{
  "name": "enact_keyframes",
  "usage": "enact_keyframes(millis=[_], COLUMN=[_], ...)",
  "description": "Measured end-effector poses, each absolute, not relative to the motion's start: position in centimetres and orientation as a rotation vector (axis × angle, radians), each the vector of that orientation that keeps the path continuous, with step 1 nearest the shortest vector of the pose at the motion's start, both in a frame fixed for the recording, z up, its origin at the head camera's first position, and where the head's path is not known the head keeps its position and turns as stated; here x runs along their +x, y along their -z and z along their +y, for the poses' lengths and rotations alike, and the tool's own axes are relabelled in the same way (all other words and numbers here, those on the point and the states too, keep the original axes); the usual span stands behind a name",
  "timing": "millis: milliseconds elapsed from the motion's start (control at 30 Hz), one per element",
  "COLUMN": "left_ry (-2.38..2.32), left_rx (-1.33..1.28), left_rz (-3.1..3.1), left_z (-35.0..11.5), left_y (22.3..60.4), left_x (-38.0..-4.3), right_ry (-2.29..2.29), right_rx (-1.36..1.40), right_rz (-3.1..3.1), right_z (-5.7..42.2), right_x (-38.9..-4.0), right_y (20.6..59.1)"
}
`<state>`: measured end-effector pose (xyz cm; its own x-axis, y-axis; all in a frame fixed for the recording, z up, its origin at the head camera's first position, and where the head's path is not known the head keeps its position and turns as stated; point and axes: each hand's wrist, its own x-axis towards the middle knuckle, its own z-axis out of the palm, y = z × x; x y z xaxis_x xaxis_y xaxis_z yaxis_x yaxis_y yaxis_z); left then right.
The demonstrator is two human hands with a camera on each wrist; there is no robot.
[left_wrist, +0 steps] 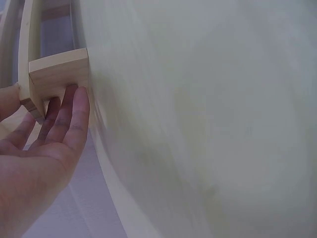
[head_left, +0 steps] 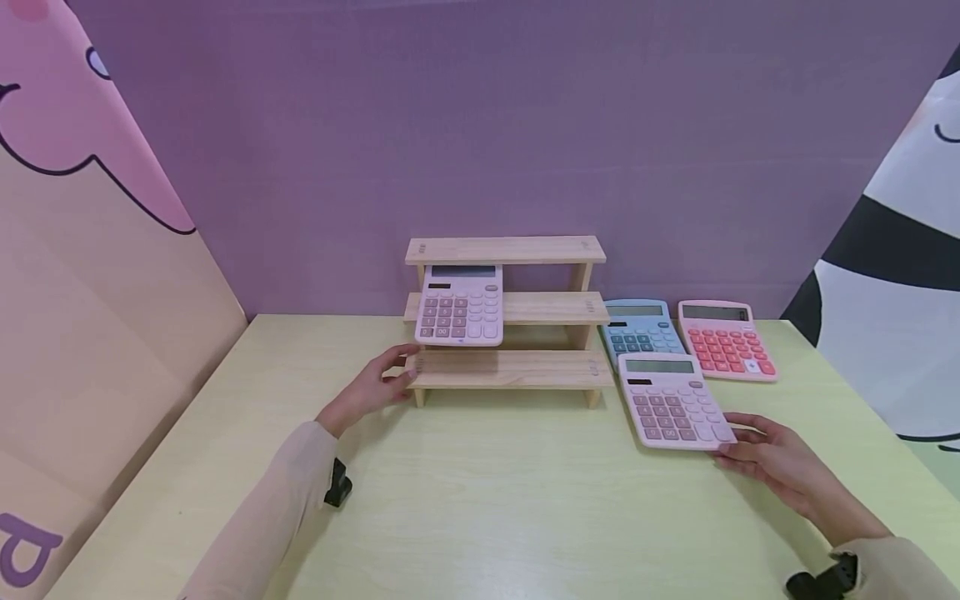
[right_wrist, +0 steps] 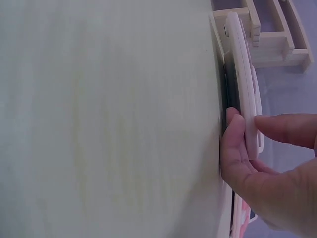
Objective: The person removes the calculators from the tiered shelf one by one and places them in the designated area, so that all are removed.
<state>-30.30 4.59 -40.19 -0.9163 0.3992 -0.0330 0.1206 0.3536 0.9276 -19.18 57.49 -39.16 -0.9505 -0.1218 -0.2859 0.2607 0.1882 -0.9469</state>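
Note:
My right hand [head_left: 780,467] pinches the lower right corner of a pale pink calculator [head_left: 667,404], thumb on the key side and fingers beneath. In the right wrist view this calculator [right_wrist: 240,74] appears edge-on, tilted over the table. At the left end of a three-step wooden stand [head_left: 517,371], my left hand [head_left: 371,390] holds the lowest board, with the thumb at the board and fingers against the leg below. The left wrist view shows these fingers [left_wrist: 79,116] at the wood. Another pale pink calculator [head_left: 460,308] leans on the stand's middle step, left of centre.
A blue calculator [head_left: 641,325] lies right of the stand, partly covered by the held one. Beside it lies a coral-keyed pink calculator [head_left: 726,342]. Behind the pale wooden table [head_left: 480,500] rises a purple backdrop [head_left: 510,125], with printed panels at both sides.

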Motion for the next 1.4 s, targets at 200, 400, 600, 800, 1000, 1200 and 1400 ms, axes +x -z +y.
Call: enact_keyframes(millis=[200, 400, 600, 800, 1000, 1200, 1400], left_ry=[-1.584, -1.583, -1.582, -1.574, -1.573, -1.577, -1.586], left_rx=[0.437, 0.424, 0.423, 0.408, 0.406, 0.399, 0.411], left_rz=[2.369, 2.368, 2.378, 2.384, 2.383, 2.374, 2.366], left_z=[4.7, 4.7, 4.7, 4.7, 4.8, 4.8, 4.7], left_y=[40.1, 40.1, 40.1, 40.0, 39.9, 39.9, 40.1], left_x=[-30.2, -30.2, -30.3, -30.2, -30.2, -30.2, -30.2], right_ry=[1.613, 1.531, 1.416, 1.353, 1.31, 1.292, 1.288], right_rx=[0.118, 0.141, 0.145, 0.152, 0.161, 0.162, 0.159], right_rz=[2.36, 2.43, 2.538, 2.586, 2.607, 2.613, 2.612], right_z=[57.0, 56.7, 56.5, 56.4, 56.4, 56.4, 56.4], right_x=[-19.1, -19.2, -19.3, -19.3, -19.4, -19.5, -19.5], right_y=[38.9, 38.7, 38.7, 38.7, 38.5, 38.5, 38.6])
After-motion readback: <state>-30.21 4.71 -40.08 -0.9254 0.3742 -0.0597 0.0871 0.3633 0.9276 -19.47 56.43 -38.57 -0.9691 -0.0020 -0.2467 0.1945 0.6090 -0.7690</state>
